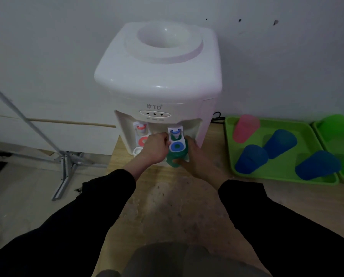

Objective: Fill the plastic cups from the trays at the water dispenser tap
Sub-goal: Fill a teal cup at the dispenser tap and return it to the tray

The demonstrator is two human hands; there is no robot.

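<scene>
Cup: we hold the green cup (174, 159) with our right hand (197, 159) wrapped round it, right under the blue tap (176, 136) of the water dispenser (159, 76).
Tap: our left hand (157, 148) curls onto the lever.
Advice: we should press steadily, hold the cup upright and let go before the brim.
Waiting: more cups sit on the green tray (229, 140) at the right.

Plain indoor room, home or office unclear: tabletop water dispenser (159, 76), wooden table (167, 196), white wall (47, 47), metal stand (63, 166).
</scene>
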